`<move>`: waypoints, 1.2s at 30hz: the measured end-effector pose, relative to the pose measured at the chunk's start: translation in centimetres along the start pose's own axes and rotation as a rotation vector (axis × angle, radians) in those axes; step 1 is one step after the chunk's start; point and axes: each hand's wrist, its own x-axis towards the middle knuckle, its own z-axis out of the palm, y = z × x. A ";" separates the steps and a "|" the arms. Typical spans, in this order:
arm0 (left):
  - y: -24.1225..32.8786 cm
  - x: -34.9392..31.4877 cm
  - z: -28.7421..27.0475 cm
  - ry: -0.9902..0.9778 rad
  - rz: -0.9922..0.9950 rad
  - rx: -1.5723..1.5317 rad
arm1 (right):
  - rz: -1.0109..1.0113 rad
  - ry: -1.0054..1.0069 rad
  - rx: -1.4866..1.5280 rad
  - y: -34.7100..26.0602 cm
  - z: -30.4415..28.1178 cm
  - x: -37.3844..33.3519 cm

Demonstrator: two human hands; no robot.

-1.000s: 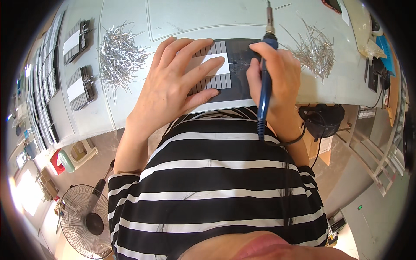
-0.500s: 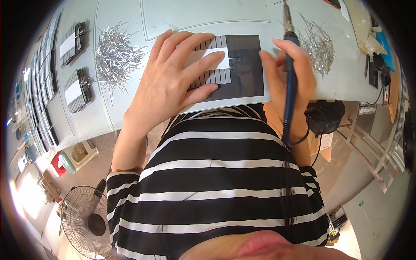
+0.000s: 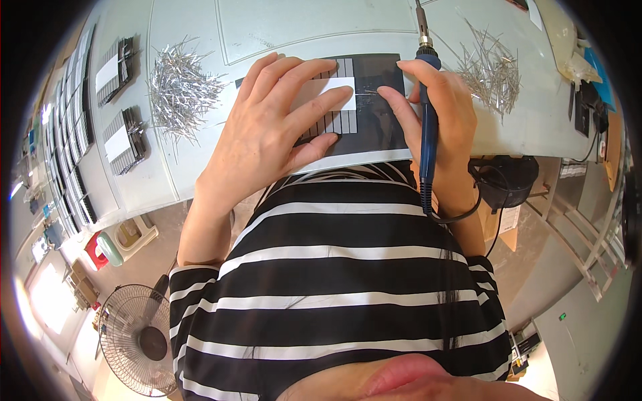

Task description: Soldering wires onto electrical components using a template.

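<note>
My left hand [image 3: 267, 123] lies spread over a row of narrow dark strips [image 3: 344, 121], its fingers resting on them and on a white paper strip [image 3: 346, 100] across their middle. Beneath is a dark rectangular mat [image 3: 382, 127]. Thin silvery wires [image 3: 368, 91] stick out to the right of the paper. My right hand [image 3: 445, 110] holds a blue soldering iron [image 3: 428, 134], its metal tip directed toward the far side of the table. The right thumb reaches out beside the wire ends; whether it touches them I cannot tell.
Loose silvery wires form a pile [image 3: 180, 90] on the left and another pile [image 3: 491, 73] on the right. Two strip bundles with white bands [image 3: 119, 144] lie farther left, beside long rows of dark strips [image 3: 63, 134]. A cable hangs from the iron. A fan [image 3: 137, 341] stands below left.
My right hand has shifted left with the soldering iron, bringing its thumb closer to the wire ends. My left hand stays spread over the strips, in nearly the same place.
</note>
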 end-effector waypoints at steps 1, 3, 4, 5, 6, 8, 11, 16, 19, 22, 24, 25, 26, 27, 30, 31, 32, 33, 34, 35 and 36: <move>0.0 0.0 0.0 -0.001 0.000 0.000 | -0.004 -0.003 0.000 0.0 0.0 0.0; 0.1 0.1 0.1 0.004 -0.001 -0.004 | -0.007 -0.007 0.000 0.0 0.0 0.0; 0.1 0.1 0.0 0.004 -0.001 -0.003 | -0.003 -0.011 0.008 0.0 0.0 0.0; 0.2 0.2 0.0 0.009 -0.002 -0.009 | 0.003 -0.015 0.016 0.0 -0.1 0.0; 0.3 0.3 0.0 0.014 -0.003 -0.015 | 0.003 -0.015 0.017 0.0 -0.1 0.0; 0.3 0.2 0.1 0.022 -0.002 -0.003 | 0.007 -0.019 0.015 0.0 -0.1 0.0; 0.3 0.3 0.4 0.043 -0.003 0.022 | 0.010 -0.030 0.009 0.1 -0.1 -0.1; 0.6 0.5 0.5 0.061 -0.014 0.049 | 0.003 -0.023 0.017 0.1 -0.1 -0.1; 0.7 0.5 0.6 0.061 -0.019 0.047 | 0.009 -0.025 0.017 0.0 -0.1 -0.2; 0.8 0.5 0.6 0.054 -0.021 0.051 | 0.003 -0.025 0.013 0.1 -0.1 -0.2; 0.9 0.5 0.6 0.052 -0.027 0.072 | -0.002 -0.024 0.014 0.2 -0.1 -0.2; 0.9 0.5 0.7 0.052 -0.026 0.072 | -0.007 -0.021 0.014 0.1 -0.1 -0.1; 0.9 0.5 0.7 0.052 -0.022 0.076 | -0.011 -0.017 0.013 0.1 -0.1 -0.1; 0.9 0.5 0.7 0.052 -0.019 0.081 | -0.011 -0.018 0.013 0.1 -0.1 -0.1; 0.9 0.6 0.6 0.044 -0.014 0.081 | -0.012 -0.017 0.010 0.1 -0.1 -0.1; 0.9 0.6 0.6 0.044 -0.014 0.081 | -0.007 -0.015 0.016 0.1 -0.1 -0.1; 0.9 0.6 0.6 0.041 -0.019 0.090 | -0.001 -0.014 0.021 0.1 -0.1 -0.1; 1.0 0.6 0.6 0.039 -0.023 0.098 | -0.002 -0.014 0.021 0.1 -0.1 -0.1; 1.0 0.6 0.6 0.038 -0.022 0.097 | 0.003 -0.012 0.033 0.1 -0.1 -0.2; 1.0 0.6 0.6 0.034 -0.026 0.095 | 0.008 -0.009 0.044 0.1 -0.1 -0.2; 0.9 0.6 0.5 0.030 -0.029 0.094 | 0.009 -0.009 0.042 0.1 -0.1 -0.2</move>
